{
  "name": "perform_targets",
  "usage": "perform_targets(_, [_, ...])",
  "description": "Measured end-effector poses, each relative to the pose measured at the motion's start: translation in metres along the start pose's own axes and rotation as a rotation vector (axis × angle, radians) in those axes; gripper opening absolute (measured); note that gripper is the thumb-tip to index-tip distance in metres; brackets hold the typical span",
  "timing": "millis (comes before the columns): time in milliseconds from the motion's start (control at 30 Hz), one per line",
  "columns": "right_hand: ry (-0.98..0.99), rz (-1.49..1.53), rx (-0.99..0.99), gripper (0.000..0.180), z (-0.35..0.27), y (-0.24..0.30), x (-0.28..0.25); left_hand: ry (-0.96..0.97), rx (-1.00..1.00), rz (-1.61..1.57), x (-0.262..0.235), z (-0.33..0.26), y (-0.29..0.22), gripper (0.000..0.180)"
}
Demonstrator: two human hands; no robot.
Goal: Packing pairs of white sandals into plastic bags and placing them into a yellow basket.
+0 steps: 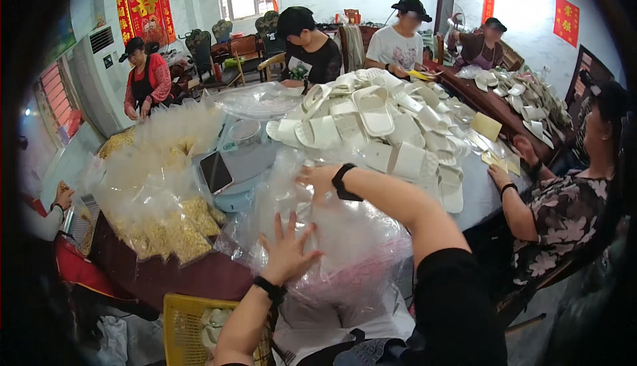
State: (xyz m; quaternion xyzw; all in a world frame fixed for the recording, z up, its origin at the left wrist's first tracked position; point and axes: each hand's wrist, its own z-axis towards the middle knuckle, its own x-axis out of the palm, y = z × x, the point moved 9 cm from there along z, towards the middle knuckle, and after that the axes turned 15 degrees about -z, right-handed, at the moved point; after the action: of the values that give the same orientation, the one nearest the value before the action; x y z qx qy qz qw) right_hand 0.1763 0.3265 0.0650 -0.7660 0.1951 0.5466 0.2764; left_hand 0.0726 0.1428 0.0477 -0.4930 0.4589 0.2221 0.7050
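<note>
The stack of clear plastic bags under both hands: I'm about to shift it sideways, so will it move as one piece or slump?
The stack of clear plastic bags looks crinkled and thin, so probably floppy and light. Its glossy film suggests layers may slide apart. The left hand lies flat on it, the right hand at its far edge.

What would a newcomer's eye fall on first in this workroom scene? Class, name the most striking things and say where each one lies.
First comes the big heap of white slippers piled in the middle of the round table. In front of it, the left hand lies spread flat on a stack of clear plastic bags, while the right hand reaches over the stack's far side. On the table's left lie clear bags of yellowish pieces.
</note>
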Motion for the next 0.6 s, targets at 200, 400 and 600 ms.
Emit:
perform_targets(200, [-0.005,-0.058,-0.007,0.085,-0.123,0.082,-0.081,0.059,-0.136,0.038,-0.010,-0.024,0.025,0.083])
perform_targets(400, [0.069,0.072,0.219,0.086,-0.212,0.099,0.049,0.196,-0.044,-0.107,-0.005,-0.018,0.024,0.085])
perform_targets(600, [0.084,0.150,0.188,0.087,-0.198,0.095,0.044,0.083,-0.053,0.107,-0.022,-0.023,0.004,0.084])
